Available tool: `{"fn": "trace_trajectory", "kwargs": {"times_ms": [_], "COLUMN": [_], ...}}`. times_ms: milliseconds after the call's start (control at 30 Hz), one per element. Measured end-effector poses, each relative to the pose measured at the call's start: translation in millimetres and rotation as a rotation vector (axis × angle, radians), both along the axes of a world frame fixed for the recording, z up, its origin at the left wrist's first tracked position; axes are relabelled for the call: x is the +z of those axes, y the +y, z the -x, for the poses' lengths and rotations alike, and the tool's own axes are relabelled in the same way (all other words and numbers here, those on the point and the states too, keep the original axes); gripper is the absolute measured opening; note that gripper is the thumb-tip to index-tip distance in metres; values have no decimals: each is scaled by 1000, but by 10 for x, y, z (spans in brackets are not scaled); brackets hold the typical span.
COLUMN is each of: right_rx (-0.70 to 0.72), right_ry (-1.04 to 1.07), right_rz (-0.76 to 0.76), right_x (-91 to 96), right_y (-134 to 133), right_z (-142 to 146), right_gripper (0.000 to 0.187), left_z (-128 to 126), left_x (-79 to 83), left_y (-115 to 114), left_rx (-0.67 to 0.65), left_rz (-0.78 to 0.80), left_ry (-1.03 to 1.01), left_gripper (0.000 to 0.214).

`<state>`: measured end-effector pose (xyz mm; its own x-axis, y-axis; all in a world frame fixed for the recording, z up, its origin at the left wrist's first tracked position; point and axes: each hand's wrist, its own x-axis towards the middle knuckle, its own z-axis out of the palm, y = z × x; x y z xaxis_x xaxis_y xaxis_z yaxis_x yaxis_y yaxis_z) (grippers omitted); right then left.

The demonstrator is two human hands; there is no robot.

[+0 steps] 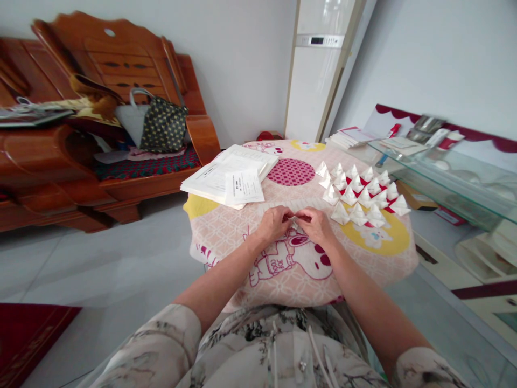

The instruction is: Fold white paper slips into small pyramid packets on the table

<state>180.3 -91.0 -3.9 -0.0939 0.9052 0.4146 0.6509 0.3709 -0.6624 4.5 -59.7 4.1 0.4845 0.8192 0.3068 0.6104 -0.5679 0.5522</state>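
Observation:
My left hand [275, 222] and my right hand [316, 224] meet over the middle of a small table covered by a pink cartoon-print cloth [291, 269]. Both hands are closed in a pinch on a small white piece of folded paper [295, 223], mostly hidden by my fingers. To the right of my hands lies a cluster of several folded white-and-red paper shapes [361, 194]. A stack of white printed sheets [228, 175] rests at the table's far left.
A wooden sofa [100, 124] with a patterned handbag [163, 126] stands at the left. A white tall air conditioner [317, 70] stands behind the table. A glass shelf [452, 172] with papers and containers runs along the right. A red mat [28, 337] lies on the floor.

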Motion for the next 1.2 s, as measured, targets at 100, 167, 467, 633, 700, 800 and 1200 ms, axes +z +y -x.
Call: {"fn": "trace_trajectory", "kwargs": {"times_ms": [100, 167, 467, 633, 700, 800, 1200], "right_rx": [11, 7, -31, -56, -64, -76, -85], "right_ry": [-26, -57, -131, -140, -140, -135, -50], "right_rz": [-33, -44, -76, -61, -46, -38, -27], "right_x": [15, 20, 14, 59, 67, 63, 50], "right_y": [-4, 2, 25, 0, 0, 10, 12], "right_z": [-7, -9, 11, 41, 49, 54, 38], "right_gripper": [11, 14, 16, 18, 17, 16, 16], "left_z": [-3, -12, -91, -98, -104, -122, -151], "left_x": [17, 21, 55, 81, 78, 69, 78], "left_y": [-18, -26, -62, -78, -79, -76, -82], "left_rx": [0, -7, 49, 74, 96, 132, 100], "left_rz": [3, -1, -52, -44, -39, -29, -63], "left_ry": [-33, -43, 125, 167, 166, 159, 158], "left_gripper": [14, 12, 17, 18, 18, 17, 17]}}
